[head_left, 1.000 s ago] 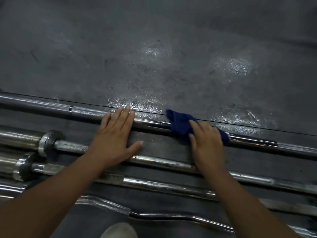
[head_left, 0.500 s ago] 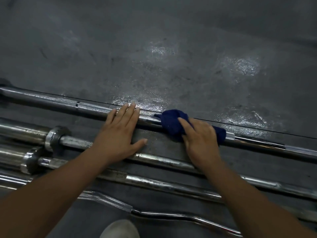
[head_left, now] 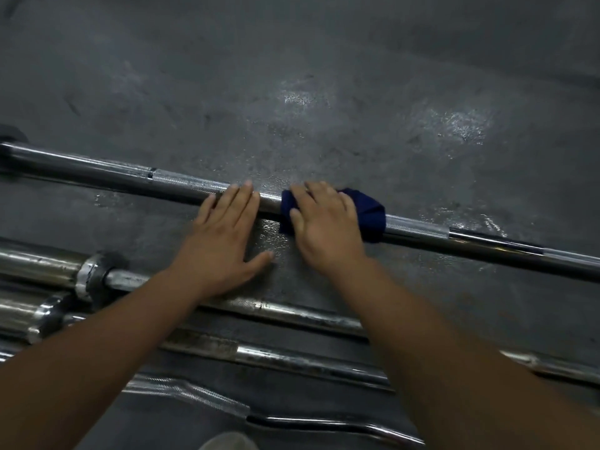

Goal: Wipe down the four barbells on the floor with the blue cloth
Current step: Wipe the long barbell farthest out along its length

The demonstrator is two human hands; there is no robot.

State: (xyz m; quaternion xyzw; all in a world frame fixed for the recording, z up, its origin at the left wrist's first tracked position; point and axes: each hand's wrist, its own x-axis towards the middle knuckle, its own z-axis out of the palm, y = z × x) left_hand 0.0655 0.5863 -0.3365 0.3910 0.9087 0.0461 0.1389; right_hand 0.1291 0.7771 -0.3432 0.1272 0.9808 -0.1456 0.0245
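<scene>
Several steel barbells lie side by side on the dark floor. The farthest barbell [head_left: 181, 182] runs from the left edge down to the right edge. My right hand [head_left: 324, 227] presses the blue cloth [head_left: 370, 212] onto this bar near its middle, fingers fairly straight over the cloth. My left hand [head_left: 224, 241] lies flat just left of the cloth, fingertips on the same bar, palm on the floor. A second barbell [head_left: 292, 311] and a third barbell [head_left: 292, 360] pass under my forearms. A curved bar [head_left: 207, 399] lies nearest me.
Thick sleeves and collars [head_left: 91, 277] of the nearer bars sit at the left edge. The shiny grey floor [head_left: 324, 92] stretches beyond the far bar. A light shoe tip [head_left: 227, 441] shows at the bottom edge.
My right hand has slid the cloth leftward along the far bar, closing the gap to my left hand. The left hand has stayed on the bar. The view shifted slightly.
</scene>
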